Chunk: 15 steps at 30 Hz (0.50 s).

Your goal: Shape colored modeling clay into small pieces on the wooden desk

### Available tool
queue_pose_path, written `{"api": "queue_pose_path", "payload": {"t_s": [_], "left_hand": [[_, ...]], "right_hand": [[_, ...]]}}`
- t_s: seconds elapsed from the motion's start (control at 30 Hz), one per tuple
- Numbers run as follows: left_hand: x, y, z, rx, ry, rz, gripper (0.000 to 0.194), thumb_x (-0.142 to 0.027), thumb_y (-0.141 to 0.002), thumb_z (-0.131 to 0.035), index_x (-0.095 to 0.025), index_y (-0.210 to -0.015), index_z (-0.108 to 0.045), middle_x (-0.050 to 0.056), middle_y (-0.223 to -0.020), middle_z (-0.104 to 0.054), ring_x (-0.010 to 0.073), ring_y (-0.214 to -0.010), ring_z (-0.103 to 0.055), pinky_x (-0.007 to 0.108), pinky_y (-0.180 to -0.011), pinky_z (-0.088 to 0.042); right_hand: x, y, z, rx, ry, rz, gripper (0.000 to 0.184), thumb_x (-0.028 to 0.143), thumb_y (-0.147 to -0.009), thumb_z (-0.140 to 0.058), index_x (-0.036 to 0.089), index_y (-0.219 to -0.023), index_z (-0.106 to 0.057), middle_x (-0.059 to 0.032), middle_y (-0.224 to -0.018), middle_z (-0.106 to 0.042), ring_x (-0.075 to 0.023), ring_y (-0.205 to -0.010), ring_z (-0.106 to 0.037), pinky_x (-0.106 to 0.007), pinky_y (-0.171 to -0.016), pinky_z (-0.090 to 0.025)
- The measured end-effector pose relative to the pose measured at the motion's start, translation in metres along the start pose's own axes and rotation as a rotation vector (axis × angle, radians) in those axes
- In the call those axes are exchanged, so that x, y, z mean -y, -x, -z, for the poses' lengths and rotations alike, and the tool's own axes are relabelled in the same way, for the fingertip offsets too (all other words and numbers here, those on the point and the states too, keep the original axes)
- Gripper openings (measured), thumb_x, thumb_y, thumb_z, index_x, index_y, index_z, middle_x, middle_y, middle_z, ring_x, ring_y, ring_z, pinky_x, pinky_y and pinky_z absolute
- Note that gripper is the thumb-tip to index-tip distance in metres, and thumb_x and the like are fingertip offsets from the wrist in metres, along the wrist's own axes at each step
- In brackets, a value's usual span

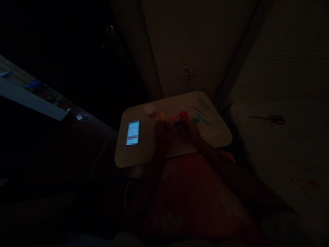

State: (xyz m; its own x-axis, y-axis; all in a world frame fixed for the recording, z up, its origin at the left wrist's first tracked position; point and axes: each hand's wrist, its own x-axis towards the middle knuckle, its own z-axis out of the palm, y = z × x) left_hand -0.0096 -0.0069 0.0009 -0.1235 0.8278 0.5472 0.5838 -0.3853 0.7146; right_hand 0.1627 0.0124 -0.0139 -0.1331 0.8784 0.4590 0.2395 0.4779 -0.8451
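Note:
The light is very dim. My right hand has its fingers closed at a dark blue-purple lump of modelling clay, just above the small wooden table. My left hand is to the left of it, fingers curled in; what they hold, if anything, is lost in the dark. Beyond the hands lie an orange lump, a pink lump and a red lump. A green lump rests right of my right hand.
A lit phone lies at the table's left. Behind it stands a pale-lidded tub. Several thin blue-green sticks are at the right. Scissors lie on the pale surface beyond. A wall socket has a cable plugged in.

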Motion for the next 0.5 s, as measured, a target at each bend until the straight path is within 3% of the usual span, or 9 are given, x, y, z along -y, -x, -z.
{"api": "queue_pose_path", "payload": {"t_s": [0.1,0.17,0.3,0.5], "left_hand": [[0.001,0.000,0.001,-0.082,-0.157,0.006,0.014,-0.016,-0.086,-0.064,-0.022,-0.098,-0.069,0.012,-0.113,-0.063,0.0295,-0.112,-0.056,0.047,-0.106,-0.043],[0.004,0.002,0.000,-0.057,-0.203,0.030,0.022,-0.012,-0.084,-0.064,-0.022,-0.102,-0.069,0.013,-0.118,-0.062,0.0316,-0.116,-0.055,0.049,-0.107,-0.041],[0.009,0.004,-0.004,0.060,-0.236,0.063,0.022,-0.008,-0.083,-0.061,-0.022,-0.098,-0.070,0.013,-0.113,-0.062,0.0320,-0.110,-0.056,0.050,-0.102,-0.043],[0.012,0.004,-0.005,0.075,-0.191,0.056,0.026,-0.003,-0.082,-0.058,-0.021,-0.097,-0.069,0.011,-0.107,-0.058,0.0283,-0.105,-0.056,0.045,-0.099,-0.047]], "right_hand": [[-0.002,0.000,0.000,-0.077,0.114,0.004,0.021,0.023,-0.089,-0.052,0.022,-0.109,-0.061,-0.0114,-0.107,-0.073,-0.0271,-0.097,-0.067,-0.044,-0.089,-0.053],[-0.003,0.000,0.000,-0.091,0.213,0.002,0.023,0.019,-0.088,-0.051,0.021,-0.107,-0.063,-0.0127,-0.106,-0.073,-0.0292,-0.098,-0.064,-0.047,-0.091,-0.051],[-0.003,0.000,-0.001,-0.022,0.328,0.012,0.024,0.012,-0.084,-0.050,0.021,-0.099,-0.067,-0.0111,-0.100,-0.074,-0.0297,-0.095,-0.060,-0.047,-0.091,-0.048],[-0.006,-0.002,-0.001,0.031,0.333,0.012,0.028,0.010,-0.085,-0.050,0.020,-0.100,-0.071,-0.0106,-0.101,-0.075,-0.0301,-0.098,-0.061,-0.048,-0.095,-0.046]]}}
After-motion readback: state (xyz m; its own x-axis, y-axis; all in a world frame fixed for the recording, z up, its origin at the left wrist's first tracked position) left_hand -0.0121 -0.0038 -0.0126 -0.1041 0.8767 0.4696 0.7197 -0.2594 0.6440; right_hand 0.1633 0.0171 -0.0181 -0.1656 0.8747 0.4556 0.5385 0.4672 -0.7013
